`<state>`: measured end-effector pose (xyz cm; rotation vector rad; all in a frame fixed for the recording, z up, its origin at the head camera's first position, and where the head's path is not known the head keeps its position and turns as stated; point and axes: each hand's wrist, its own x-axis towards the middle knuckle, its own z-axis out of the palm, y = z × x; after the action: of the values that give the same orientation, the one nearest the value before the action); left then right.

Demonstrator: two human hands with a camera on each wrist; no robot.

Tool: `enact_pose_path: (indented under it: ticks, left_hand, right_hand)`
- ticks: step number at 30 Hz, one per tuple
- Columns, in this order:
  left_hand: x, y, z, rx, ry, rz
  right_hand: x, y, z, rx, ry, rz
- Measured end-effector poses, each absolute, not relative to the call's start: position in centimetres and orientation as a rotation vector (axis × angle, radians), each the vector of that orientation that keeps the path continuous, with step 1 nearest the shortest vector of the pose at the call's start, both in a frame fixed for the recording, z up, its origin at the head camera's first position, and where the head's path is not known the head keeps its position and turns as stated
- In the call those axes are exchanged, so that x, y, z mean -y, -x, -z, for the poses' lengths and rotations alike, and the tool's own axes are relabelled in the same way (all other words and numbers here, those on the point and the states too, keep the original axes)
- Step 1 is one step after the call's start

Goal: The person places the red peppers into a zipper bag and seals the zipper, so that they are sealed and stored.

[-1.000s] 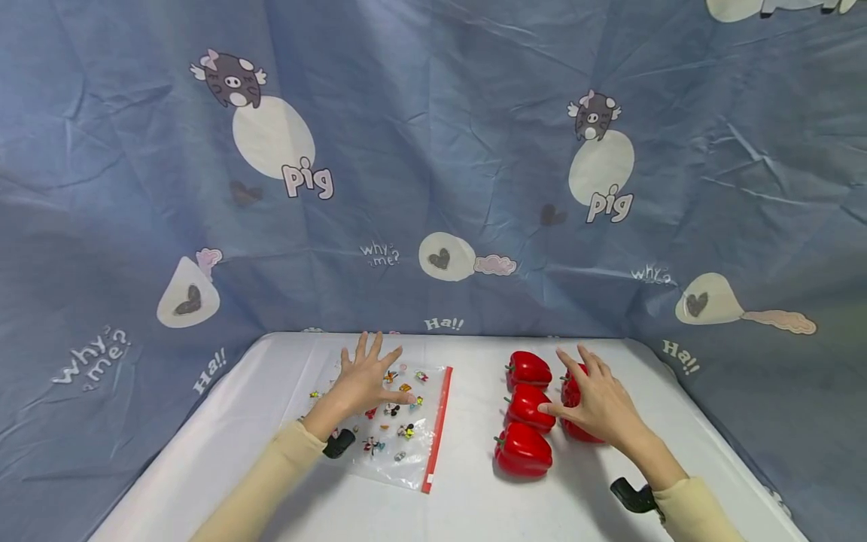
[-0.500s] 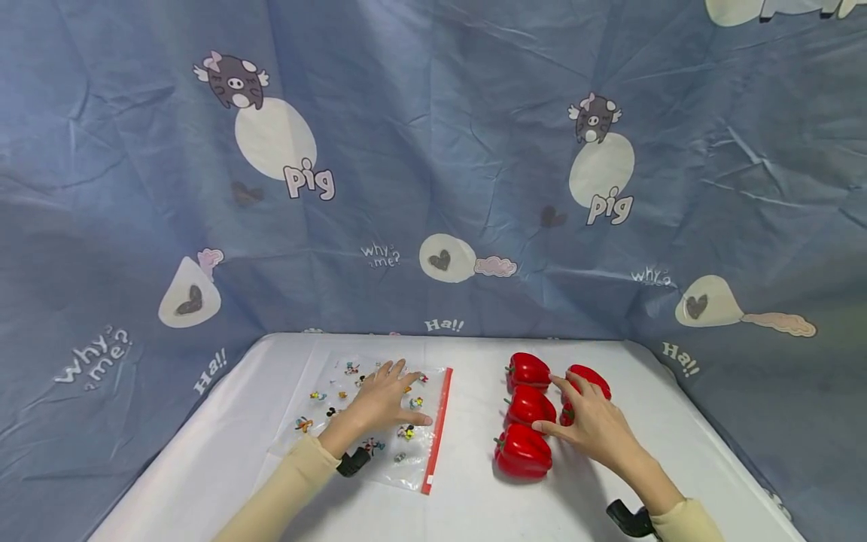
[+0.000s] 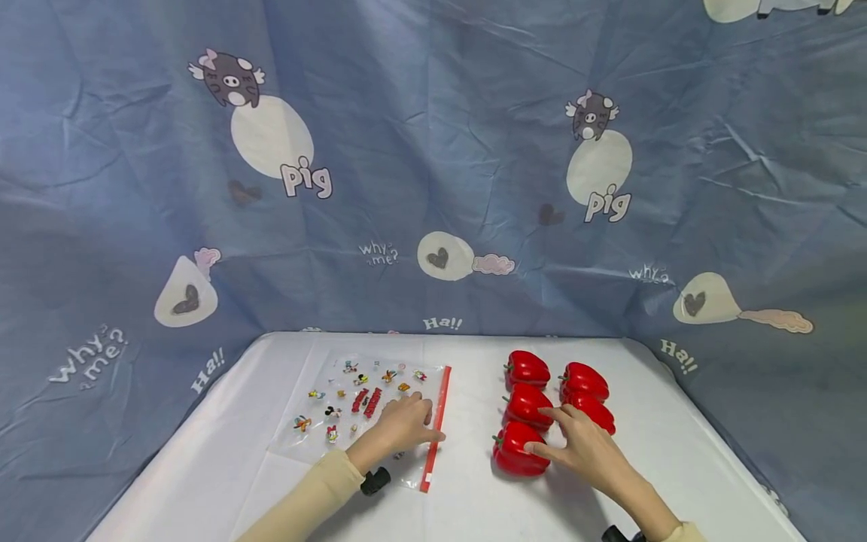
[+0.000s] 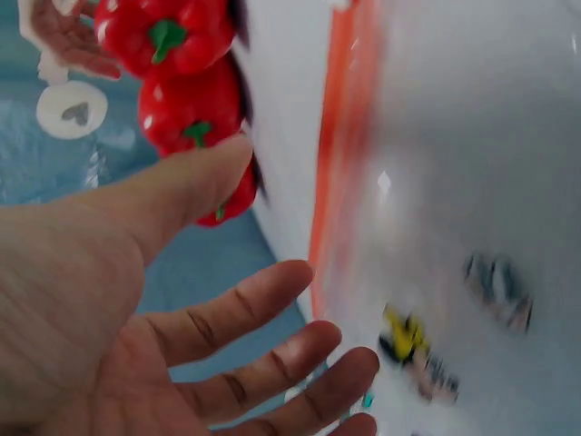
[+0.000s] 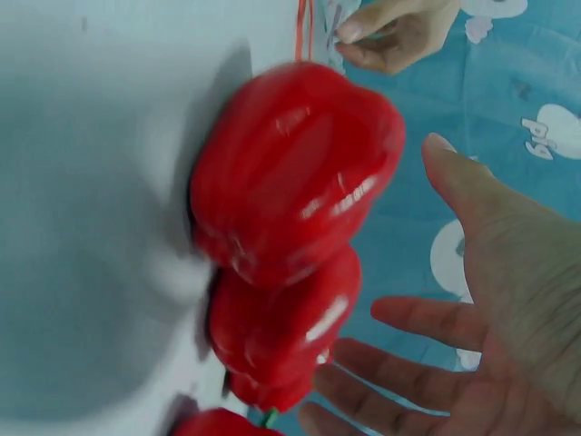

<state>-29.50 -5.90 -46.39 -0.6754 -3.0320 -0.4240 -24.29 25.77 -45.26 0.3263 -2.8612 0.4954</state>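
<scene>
Above the clear zip bag (image 3: pixel 318 444) with cartoon stickers printed on it, my left hand (image 3: pixel 400 427) hovers near the red zip edge (image 3: pixel 439 421). Its fingers are slightly bent and hold nothing in the left wrist view. My right hand (image 3: pixel 582 448) is over the red bell peppers, thumb and fingers spread apart. Nearest to it is the front bell pepper (image 3: pixel 518 450), which also fills the middle of the right wrist view (image 5: pixel 295 173). A gap shows between that pepper and the fingers there. The middle-row pepper (image 3: pixel 527 405) lies just beyond the fingertips.
Another red bell pepper (image 3: pixel 528 369) sits at the back of the left row. Two more, a back one (image 3: pixel 585 379) and a front one (image 3: pixel 596 412), form a right row. All lie on a white table (image 3: pixel 467 497) before a blue printed curtain (image 3: pixel 433 165).
My left hand has moved right and nearer, toward the bag's red zip edge. The right hand has come nearer and slightly left, from the right row of peppers toward the front pepper.
</scene>
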Motion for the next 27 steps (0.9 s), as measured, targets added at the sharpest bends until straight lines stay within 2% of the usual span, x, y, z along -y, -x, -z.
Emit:
enact_pose_path:
  ticks: [10, 27]
  left_hand:
    - [4.7, 29.3, 48.3, 3.024, 0.626, 0.378]
    - [5.4, 28.9, 48.3, 2.991, 0.610, 0.604]
  right_hand:
    - [-25.1, 23.7, 46.8, 2.868, -0.403, -0.637]
    - [-25.0, 23.5, 47.9, 2.883, -0.393, -0.798]
